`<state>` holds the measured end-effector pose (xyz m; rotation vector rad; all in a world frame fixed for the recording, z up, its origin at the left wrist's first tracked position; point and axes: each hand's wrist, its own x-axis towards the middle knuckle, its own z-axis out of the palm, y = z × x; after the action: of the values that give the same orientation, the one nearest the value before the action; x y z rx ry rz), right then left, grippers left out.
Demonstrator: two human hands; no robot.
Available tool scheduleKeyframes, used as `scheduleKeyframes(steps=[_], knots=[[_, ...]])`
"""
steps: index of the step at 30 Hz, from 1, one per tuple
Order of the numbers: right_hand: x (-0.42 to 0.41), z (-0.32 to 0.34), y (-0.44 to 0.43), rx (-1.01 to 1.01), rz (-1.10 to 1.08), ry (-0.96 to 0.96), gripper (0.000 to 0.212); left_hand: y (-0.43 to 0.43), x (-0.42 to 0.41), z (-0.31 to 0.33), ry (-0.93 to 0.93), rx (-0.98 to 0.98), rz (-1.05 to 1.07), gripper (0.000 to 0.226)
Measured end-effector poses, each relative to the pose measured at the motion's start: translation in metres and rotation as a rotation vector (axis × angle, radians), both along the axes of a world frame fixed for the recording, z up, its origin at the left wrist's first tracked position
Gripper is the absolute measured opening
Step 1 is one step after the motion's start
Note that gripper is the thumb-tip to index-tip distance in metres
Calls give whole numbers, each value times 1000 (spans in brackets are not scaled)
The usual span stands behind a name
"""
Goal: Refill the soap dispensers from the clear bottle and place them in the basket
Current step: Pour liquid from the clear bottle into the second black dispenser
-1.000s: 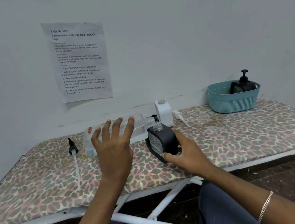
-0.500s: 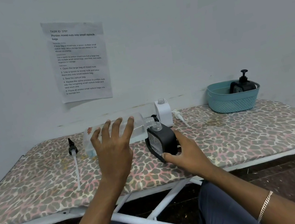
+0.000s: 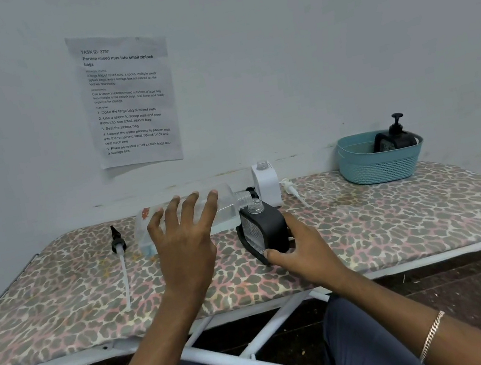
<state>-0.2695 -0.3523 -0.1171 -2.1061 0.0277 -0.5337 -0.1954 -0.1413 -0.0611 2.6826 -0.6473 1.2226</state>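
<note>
While the clear bottle (image 3: 231, 208) lies tipped near level, its open mouth meets the neck of the black dispenser (image 3: 268, 230), so we judge we're mid-pour on a refill. Our left hand (image 3: 184, 247) holds the bottle from above, fingers spread & draped over its body; the thumb is hidden, prob. underneath. Our right hand (image 3: 304, 251) clasps the dispenser low down, thumb on the front corner, fingers behind, w/ the dispenser leaning toward the bottle. We can't tell whether liquid is running, nor read the fill level.

Just behind the black one, a white dispenser (image 3: 266, 185) stands upright w/ its neck open, not yet capped. Its white pump (image 3: 290, 188) lies just to the right on the surface (image 3: 400, 218). A black pump (image 3: 117, 241) w/ a long tube lies left of the bottle. Far right, the basket (image 3: 375, 169) holds one finished dispenser (image 3: 394, 139), pump on.

As we read it, approx. 1 of 3 is done. The next move calls for a steady tilt w/ mouths lined up. After that we set the bottle down, stand the dispenser upright, fetch the black pump & thread its tube into the neck. Risk: narrow neck, padded surface, easy spill.
</note>
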Motion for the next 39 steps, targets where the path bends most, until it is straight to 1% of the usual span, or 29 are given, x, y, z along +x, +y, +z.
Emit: scheduleKeyframes(steps=[20,29,35,39], knots=[[2,-2,-2,-23,-1,10,52,0,-1,1,6,11,3,86],[-1,2,0,-20,-4,8,46,0,0,1,-4,10,4,86],[-1,0,0,-7,0,2,54,0,1,0,-10,13,2,86],[-1,0,-1,-14,-1,0,53,0,2,0,-9,13,4,86]])
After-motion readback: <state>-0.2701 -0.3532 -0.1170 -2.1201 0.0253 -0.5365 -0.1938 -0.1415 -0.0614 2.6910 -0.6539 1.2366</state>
